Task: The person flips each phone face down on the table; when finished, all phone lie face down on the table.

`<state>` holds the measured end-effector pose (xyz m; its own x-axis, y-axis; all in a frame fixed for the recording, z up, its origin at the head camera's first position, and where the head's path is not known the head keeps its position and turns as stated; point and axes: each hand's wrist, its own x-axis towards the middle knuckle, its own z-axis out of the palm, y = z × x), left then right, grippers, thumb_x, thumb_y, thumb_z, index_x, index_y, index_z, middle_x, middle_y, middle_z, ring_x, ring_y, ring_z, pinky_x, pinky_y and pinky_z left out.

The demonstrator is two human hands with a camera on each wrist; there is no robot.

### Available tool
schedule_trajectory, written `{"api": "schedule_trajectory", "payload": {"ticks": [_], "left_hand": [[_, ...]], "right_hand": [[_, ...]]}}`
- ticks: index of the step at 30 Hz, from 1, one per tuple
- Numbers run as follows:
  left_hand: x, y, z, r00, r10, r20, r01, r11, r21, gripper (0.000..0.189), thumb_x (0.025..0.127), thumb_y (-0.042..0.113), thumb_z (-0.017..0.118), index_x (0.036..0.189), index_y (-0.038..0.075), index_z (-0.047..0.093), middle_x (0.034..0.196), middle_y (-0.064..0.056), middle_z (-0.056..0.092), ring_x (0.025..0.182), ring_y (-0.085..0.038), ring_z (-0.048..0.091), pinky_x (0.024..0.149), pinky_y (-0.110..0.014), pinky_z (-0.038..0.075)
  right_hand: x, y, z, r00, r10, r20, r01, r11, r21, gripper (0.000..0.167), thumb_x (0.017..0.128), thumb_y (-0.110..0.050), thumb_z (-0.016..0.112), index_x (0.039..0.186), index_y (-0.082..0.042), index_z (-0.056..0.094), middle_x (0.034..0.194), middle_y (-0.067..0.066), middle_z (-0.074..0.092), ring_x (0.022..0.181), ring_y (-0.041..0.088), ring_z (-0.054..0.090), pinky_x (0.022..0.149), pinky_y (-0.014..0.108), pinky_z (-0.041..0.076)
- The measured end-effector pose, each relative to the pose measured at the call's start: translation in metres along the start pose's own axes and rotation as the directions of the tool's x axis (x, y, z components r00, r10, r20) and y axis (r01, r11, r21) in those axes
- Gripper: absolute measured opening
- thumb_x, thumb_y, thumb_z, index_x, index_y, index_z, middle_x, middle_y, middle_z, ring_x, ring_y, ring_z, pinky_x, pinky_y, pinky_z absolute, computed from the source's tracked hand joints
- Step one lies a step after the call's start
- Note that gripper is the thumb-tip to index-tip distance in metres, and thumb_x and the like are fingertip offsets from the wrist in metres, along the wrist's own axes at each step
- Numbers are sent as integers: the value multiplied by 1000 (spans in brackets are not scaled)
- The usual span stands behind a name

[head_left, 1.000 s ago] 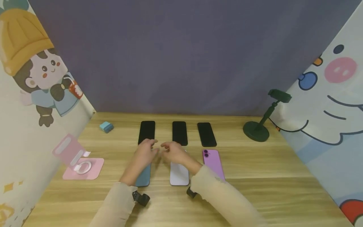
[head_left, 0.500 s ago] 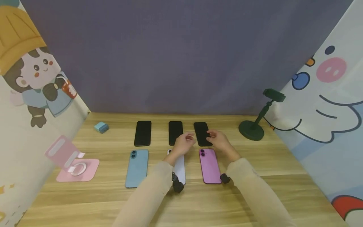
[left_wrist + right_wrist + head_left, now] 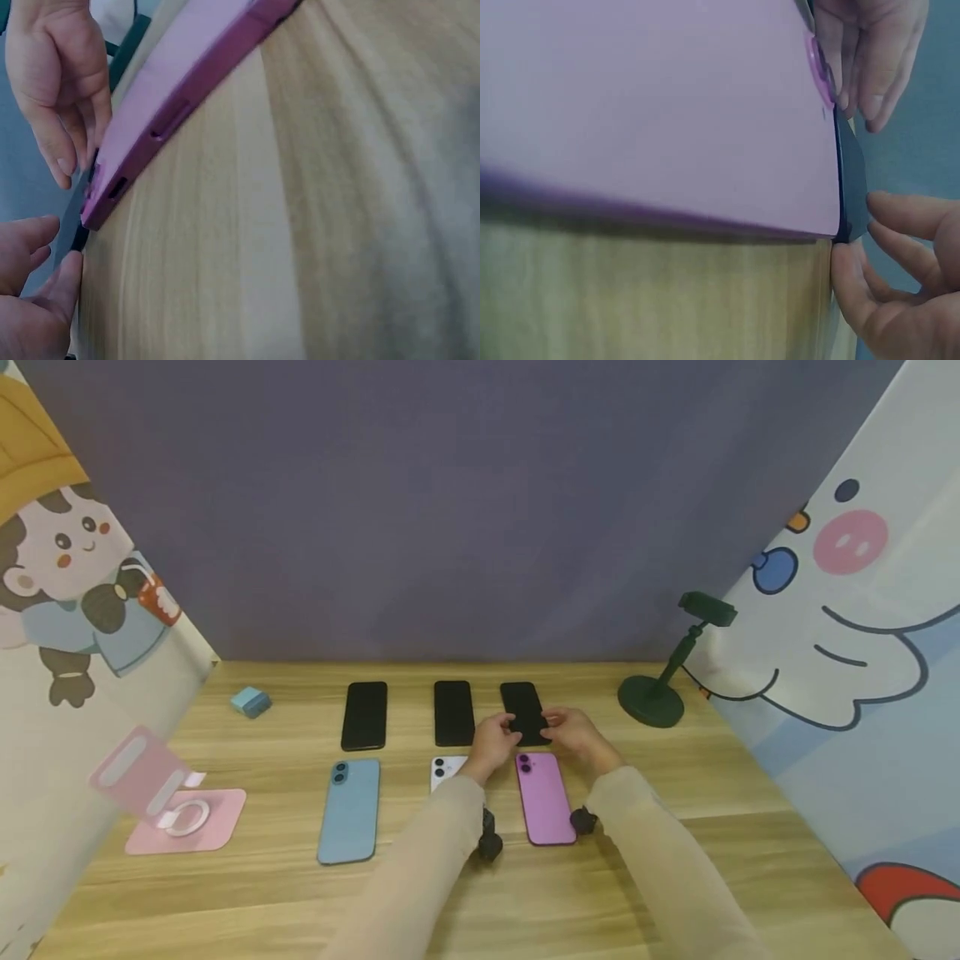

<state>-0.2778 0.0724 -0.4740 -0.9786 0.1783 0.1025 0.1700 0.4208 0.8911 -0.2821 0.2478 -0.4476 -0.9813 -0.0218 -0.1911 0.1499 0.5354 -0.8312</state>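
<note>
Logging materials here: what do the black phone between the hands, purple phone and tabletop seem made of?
Black phone: probably glass face; smooth, uniformly dark. Purple phone: perhaps glass or plastic back, satin, softly shaded. Tabletop: wood or laminate, low-sheen; streaked grain shows.

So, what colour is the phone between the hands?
The phone shows black, best in the head view.

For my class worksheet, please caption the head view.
A left hand and right hand flank the rightmost black phone, beyond a pink phone.
</note>
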Motion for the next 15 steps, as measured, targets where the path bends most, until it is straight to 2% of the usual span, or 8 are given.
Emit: {"api": "schedule_trajectory", "payload": {"ticks": [5,8,15], "left_hand": [[0,-2,1,1000,13,5,-13,996,85,30,86,-1,71,116,-6,67,88,-11,65,85,-23,62,79,-34,52],[-1,-2,2,1000,13,-7,-12,991,133,30,85,-1,72,114,-5,68,85,-8,60,85,-24,59,83,-35,51],[-1,1,3,999,25,-35,-21,995,102,28,85,-3,71,113,-5,69,90,-11,59,89,-26,60,82,-34,51]], "right_hand": [[1,2,4,999,31,-14,-30,997,75,46,85,11,64,129,13,53,125,34,55,111,40,57,76,31,55],[1,1,5,999,38,-5,-38,994,101,46,84,14,62,129,14,53,128,34,52,114,40,55,76,30,55],[4,0,1,999,52,-5,-51,987,152,47,84,16,60,130,12,53,135,32,46,124,40,46,86,36,52]]}}
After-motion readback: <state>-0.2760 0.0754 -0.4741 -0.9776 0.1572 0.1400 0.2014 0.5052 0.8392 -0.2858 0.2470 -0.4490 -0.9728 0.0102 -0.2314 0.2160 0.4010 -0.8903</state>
